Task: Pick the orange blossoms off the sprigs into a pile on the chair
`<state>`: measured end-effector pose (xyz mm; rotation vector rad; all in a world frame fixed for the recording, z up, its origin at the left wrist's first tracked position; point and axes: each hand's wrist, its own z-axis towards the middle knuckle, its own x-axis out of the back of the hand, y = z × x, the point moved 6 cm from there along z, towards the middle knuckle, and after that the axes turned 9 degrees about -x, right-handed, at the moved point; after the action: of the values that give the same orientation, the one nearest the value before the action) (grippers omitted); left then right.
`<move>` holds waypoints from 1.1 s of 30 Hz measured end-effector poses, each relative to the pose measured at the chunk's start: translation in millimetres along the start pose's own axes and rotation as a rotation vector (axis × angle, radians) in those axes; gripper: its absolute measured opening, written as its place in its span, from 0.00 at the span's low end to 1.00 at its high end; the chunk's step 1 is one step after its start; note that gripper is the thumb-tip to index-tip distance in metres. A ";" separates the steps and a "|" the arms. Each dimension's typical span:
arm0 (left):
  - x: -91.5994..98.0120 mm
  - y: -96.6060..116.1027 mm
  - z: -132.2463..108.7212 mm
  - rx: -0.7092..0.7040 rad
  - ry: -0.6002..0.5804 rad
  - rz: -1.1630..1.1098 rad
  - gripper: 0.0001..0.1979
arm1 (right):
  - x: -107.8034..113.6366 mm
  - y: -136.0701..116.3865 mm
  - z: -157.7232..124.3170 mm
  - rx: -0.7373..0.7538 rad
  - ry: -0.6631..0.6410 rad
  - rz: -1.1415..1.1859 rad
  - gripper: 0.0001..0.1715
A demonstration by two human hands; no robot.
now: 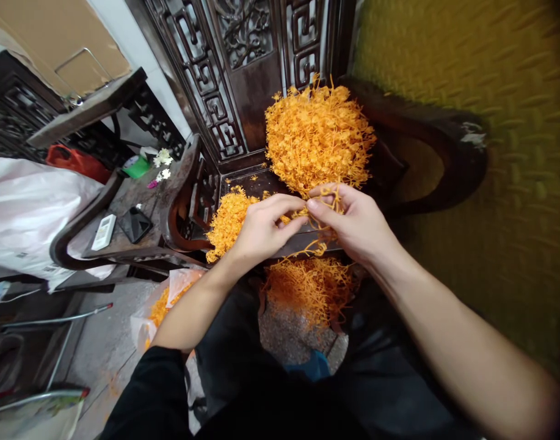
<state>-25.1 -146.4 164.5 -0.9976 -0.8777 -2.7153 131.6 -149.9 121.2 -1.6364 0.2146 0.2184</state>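
My left hand (pixel 269 225) and my right hand (pixel 355 221) meet fingertip to fingertip over a dark wooden chair seat. Thin, branching orange plastic sprigs (pixel 329 198) stick out of my right hand's pinch. The left hand's thumb and forefinger are closed at the same spot, and what lies between them is mostly hidden. Just beyond the hands rises a large heap of orange plastic flower sprigs (pixel 319 137). A smaller pile of orange pieces (pixel 229 221) lies by my left wrist. Below the hands, a tangle of orange stems (pixel 311 287) sits between my knees.
The carved chair back (pixel 256 91) stands behind the heap, with a curved armrest (pixel 463 153) at right. On the side table (pixel 124 198) are a white remote (pixel 104 232), a black object (pixel 135 225) and green tape (pixel 136 166). A plastic bag (pixel 142 318) of orange pieces stands on the floor.
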 end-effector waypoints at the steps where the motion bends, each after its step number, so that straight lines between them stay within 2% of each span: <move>1: 1.4 1.4 0.8 -0.024 0.013 0.016 0.06 | -1.4 0.8 -0.1 -0.016 -0.024 -0.027 0.27; 4: 4.7 3.4 1.9 0.023 0.018 0.034 0.04 | -1.5 4.3 0.4 -0.082 -0.058 -0.058 0.26; 7: 14.3 -4.2 -0.3 0.209 0.021 -0.062 0.08 | 10.2 2.8 3.9 -0.150 -0.050 0.009 0.24; 11: 53.2 -37.8 -13.6 0.463 0.284 -0.170 0.12 | 51.1 -13.9 10.4 -0.101 0.122 0.171 0.17; 12: 59.8 -47.6 -17.8 0.507 0.314 -0.184 0.13 | 59.0 -16.5 10.8 -0.092 0.155 0.195 0.16; 14: 61.2 -64.8 -24.7 0.583 0.248 -0.231 0.14 | 61.0 -15.0 10.1 -0.133 0.124 0.191 0.17; 17: 54.3 -77.9 -28.8 0.565 0.093 -0.205 0.14 | 40.3 -3.9 5.2 -0.223 -0.028 0.109 0.23; 19: 55.7 -85.7 -28.4 0.495 0.049 -0.008 0.13 | 28.2 0.3 2.8 -0.224 -0.059 0.091 0.25; 21: 59.7 -101.1 -29.6 0.479 0.013 0.290 0.11 | 22.9 1.1 3.6 -0.212 -0.046 0.119 0.25; 24: 63.8 -136.9 -37.4 0.594 -0.068 0.644 0.08 | 22.3 2.1 9.6 -0.237 -0.035 0.195 0.21; 27: 64.9 -162.8 -44.5 0.693 -0.138 0.766 0.08 | 22.5 7.1 17.0 -0.295 -0.039 0.276 0.16; 29: 65.3 -162.0 -42.1 0.678 -0.152 0.793 0.10 | 22.1 11.8 21.1 -0.324 -0.025 0.336 0.12; 30: 65.2 -154.4 -37.9 0.635 -0.137 0.793 0.11 | 21.8 14.0 22.7 -0.334 -0.009 0.365 0.11; 33: 54.0 -105.9 -17.6 0.365 -0.067 0.637 0.13 | 18.1 18.0 25.3 -0.352 0.016 0.415 0.06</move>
<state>-108.2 -64.3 136.5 -1.0617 -0.8409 -1.9256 143.9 -126.2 97.1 -1.9298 0.5542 0.5852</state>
